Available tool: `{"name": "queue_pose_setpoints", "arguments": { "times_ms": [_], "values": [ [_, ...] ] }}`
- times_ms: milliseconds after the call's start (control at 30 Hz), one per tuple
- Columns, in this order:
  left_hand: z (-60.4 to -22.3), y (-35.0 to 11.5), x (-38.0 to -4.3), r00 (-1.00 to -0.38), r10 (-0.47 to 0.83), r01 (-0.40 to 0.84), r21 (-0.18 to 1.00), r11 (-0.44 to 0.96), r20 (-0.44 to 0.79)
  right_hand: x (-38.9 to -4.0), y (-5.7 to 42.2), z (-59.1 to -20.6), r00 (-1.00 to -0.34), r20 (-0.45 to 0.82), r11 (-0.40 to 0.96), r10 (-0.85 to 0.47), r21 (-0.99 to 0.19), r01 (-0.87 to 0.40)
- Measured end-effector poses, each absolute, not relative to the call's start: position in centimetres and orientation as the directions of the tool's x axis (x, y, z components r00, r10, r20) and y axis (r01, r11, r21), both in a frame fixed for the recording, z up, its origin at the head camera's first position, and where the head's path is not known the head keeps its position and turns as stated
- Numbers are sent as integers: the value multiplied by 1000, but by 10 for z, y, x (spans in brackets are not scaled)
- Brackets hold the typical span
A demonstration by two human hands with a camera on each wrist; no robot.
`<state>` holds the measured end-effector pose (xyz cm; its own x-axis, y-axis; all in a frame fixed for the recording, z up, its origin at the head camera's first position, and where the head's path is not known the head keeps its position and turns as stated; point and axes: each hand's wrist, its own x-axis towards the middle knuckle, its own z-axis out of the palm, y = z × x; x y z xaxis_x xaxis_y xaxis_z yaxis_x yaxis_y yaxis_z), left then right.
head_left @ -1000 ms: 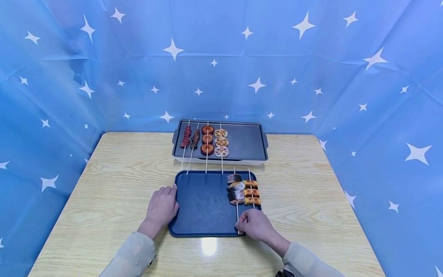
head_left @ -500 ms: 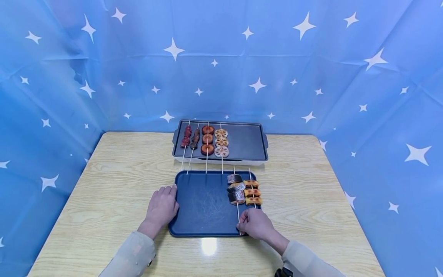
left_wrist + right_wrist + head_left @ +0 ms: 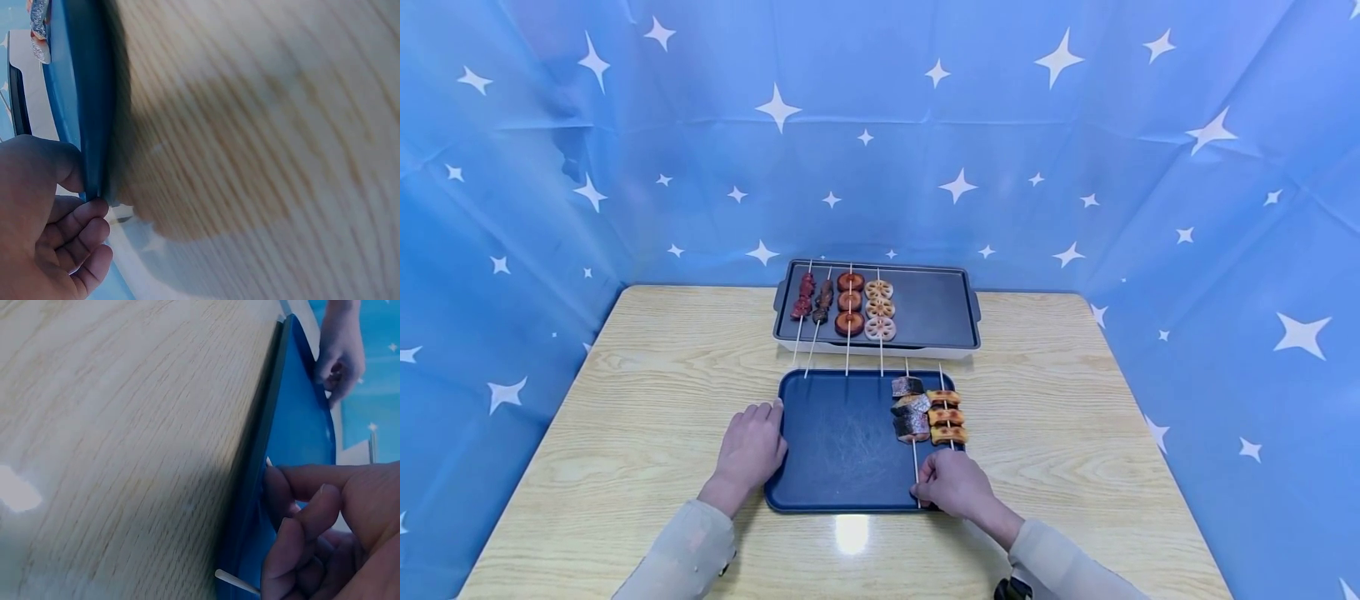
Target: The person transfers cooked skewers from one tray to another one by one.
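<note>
In the head view a blue tray lies on the wooden table. My left hand grips its left rim; the left wrist view shows thumb and fingers pinching the tray edge. On the tray's right side lies a skewer of silvery-dark fish pieces. My right hand pinches the near end of its stick between thumb and finger, low over the tray's front right corner. Just right of it is a skewer of yellow, browned pieces; its near end passes behind my right hand. In the right wrist view a stick end pokes out below the fingers.
Behind the tray stands a dark griddle on a white base. Several skewers fill its left half, among them lotus root slices and round brown slices, sticks jutting toward the tray. A blue star-patterned curtain surrounds the table.
My right hand has shifted very slightly to the right with the near end of the fish skewer's stick; the yellow skewer has also edged right. The left hand has stayed on the tray rim.
</note>
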<state>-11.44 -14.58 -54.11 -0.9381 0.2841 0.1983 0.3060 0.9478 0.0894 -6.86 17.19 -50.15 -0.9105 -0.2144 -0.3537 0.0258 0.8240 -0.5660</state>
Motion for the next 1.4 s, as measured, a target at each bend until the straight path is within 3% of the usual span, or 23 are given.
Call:
{"name": "queue_pose_setpoints", "arguments": {
  "times_ms": [567,1033,1400],
  "values": [
    [-539,-146,-114,-946,277,296,103,950,167,-81,181,-493,-926,-321,838,-197,-546,11],
    [-537,-145,-115,-948,277,295,104,950,159,-118,181,-460,-949,-280,827,-141,-560,43],
    [-541,-147,-115,-935,281,309,106,945,217,-146,174,-445,-961,-210,818,-182,-574,-30]
  ]
}}
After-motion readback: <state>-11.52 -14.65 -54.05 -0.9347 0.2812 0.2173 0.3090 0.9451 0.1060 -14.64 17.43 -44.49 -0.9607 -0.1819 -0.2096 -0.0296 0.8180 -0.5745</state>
